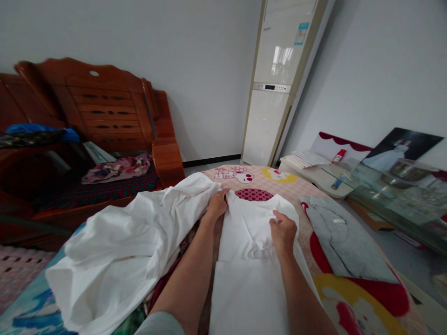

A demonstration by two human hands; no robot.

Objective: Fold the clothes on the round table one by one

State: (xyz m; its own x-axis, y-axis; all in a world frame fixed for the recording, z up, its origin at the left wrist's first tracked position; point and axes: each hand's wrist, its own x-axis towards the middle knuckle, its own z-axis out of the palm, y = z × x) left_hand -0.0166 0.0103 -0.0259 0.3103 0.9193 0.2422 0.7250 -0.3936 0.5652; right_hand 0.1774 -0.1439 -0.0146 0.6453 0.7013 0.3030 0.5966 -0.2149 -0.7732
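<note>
A white T-shirt [249,246] lies flat on a table covered with a pink cartoon-print cloth [272,179]. My left hand [217,204] grips the shirt's left shoulder edge, fingers closed on the fabric. My right hand [283,231] pinches the cloth near the right shoulder, fingers curled. A heap of crumpled white fabric [118,251] lies to the left of my left arm, touching the shirt's left side.
A folded grey garment [340,244] lies on the table to the right. A carved wooden sofa [104,107] with clothes on it stands at the left. A tall white air conditioner [275,83] stands in the corner. A glass table [391,186] and a leaning picture stand at the right.
</note>
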